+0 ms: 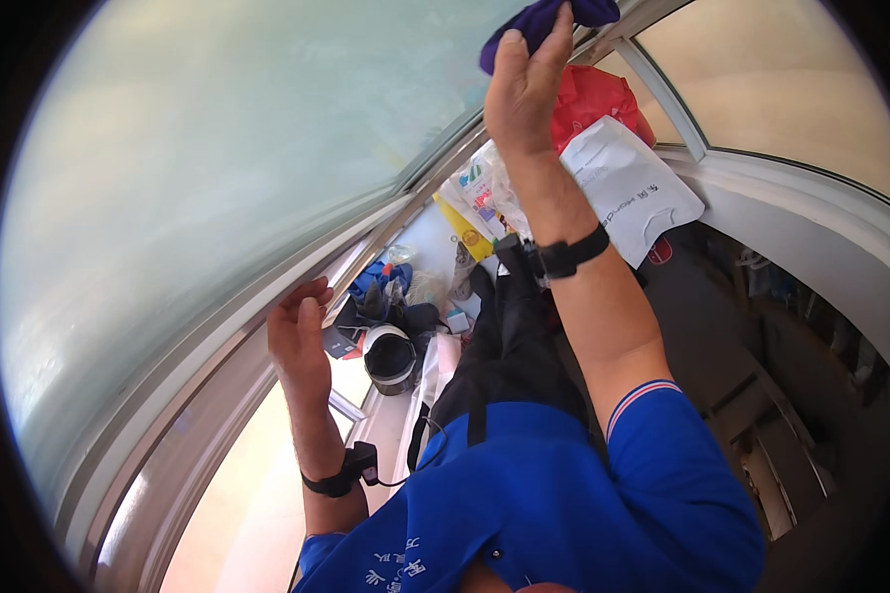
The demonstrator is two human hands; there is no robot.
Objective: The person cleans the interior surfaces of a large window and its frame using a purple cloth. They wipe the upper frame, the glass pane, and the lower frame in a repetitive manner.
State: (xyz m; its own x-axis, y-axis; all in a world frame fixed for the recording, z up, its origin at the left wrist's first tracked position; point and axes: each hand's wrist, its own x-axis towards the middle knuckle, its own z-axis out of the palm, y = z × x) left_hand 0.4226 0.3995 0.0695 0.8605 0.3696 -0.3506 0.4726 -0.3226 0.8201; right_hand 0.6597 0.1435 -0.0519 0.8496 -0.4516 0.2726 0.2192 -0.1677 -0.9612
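My right hand (526, 96) is raised at the top of the view, with a bunched purple cloth (530, 33) under its fingers. The cloth lies at the edge of a large frosted-looking window pane (230, 148), near its metal frame (374, 226). Lower on the left, my left hand (302, 330) is at that same frame, fingers bent and thumb towards me. Whether those fingers grip the frame is hard to make out. Both wrists carry black straps with small devices (360, 461).
Below is a white ledge with a white helmet (391, 356), blue cloth (378, 282) and a yellow packet (463, 230). A red bag (593, 104) and a white printed bag (630, 185) lie beyond my right forearm. Dark shelving (756, 415) stands low at the right.
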